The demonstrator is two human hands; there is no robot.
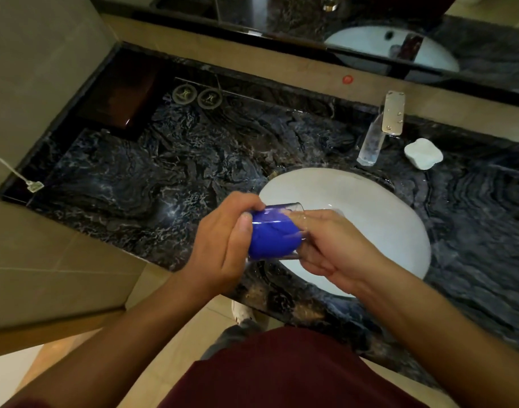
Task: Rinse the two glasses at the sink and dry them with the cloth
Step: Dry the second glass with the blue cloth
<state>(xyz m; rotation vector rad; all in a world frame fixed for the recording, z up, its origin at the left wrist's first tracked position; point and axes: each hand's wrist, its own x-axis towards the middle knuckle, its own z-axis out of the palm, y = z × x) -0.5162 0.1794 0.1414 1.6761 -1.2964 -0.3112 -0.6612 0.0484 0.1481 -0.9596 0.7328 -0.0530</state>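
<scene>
A clear glass [293, 208] lies on its side in my hands over the left rim of the white sink [370, 207]. A blue cloth [270, 237] is stuffed inside it and fills most of it. My left hand [220, 245] grips the left end, with the thumb pressed on the blue cloth. From the right, my right hand [332, 242] curls round the glass's other end. No other glass is plainly visible.
A chrome faucet [385, 125] stands behind the sink, with a white soap dish [423, 153] to its right. Two round coasters [196, 96] and a dark box [119, 98] sit at the back left of the dark marble counter [164, 172]. A white cable [16, 175] lies at the far left.
</scene>
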